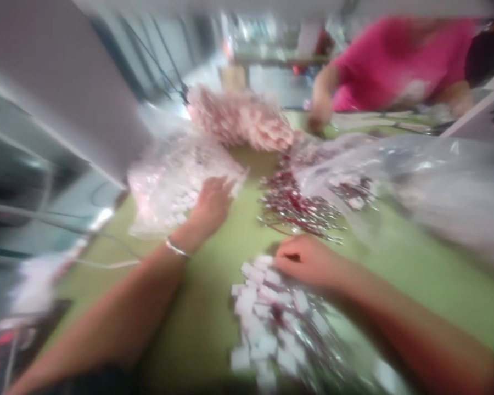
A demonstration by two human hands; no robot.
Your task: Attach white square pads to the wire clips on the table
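My left hand (pixel 214 204) reaches forward to the right edge of a clear plastic bag (pixel 148 211) holding small white pieces. Its fingers look stretched out, though blurred, and a bracelet (pixel 177 248) circles the wrist. My right hand (pixel 307 259) is closed, with fingers curled together at the far end of a heap of white rectangular pieces (pixel 251 307). Anything between those fingers is hidden. Thin wire-like strands (pixel 325 351) run from the white pieces toward me. Just beyond my right hand lies a pile of dark red wires with silvery ends (pixel 300 206).
A bundle of pale pink strips (pixel 242 118) lies farther back on the green table (pixel 214 307). Large clear plastic sheeting (pixel 448 181) covers the right side. Across the table sits a person in a pink top (pixel 403 66). A grey panel (pixel 66 82) rises at left.
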